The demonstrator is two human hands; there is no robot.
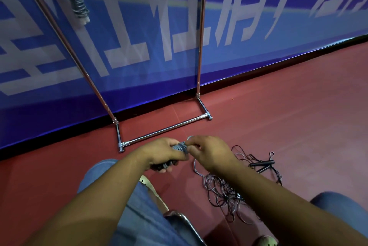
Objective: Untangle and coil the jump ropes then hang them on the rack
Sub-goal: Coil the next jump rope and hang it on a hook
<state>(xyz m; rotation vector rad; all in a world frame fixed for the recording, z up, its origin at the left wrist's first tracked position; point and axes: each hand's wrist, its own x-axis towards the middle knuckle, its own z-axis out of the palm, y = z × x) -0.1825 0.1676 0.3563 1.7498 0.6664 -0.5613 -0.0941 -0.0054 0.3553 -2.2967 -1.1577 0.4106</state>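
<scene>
A coiled jump rope (180,148) is gripped by the left hand (162,153); its free end is pinched by the right hand (209,151) (tangled ropes (225,188) lie beside).

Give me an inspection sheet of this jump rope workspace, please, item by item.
Surface: dark red floor.
Job's things: grey coiled jump rope, held; tangled heap of grey and black ropes with black handles on the floor to its right; wound grey rope hanging at the chrome tube rack, top out of view.
Clutter: curved chrome frame by the knee, kind unclear.
Hands: left hand grips the coil; right hand pinches its loose end.
Cables: nothing seen besides ropes.
Surroundings: blue banner with white characters behind the rack.
</scene>
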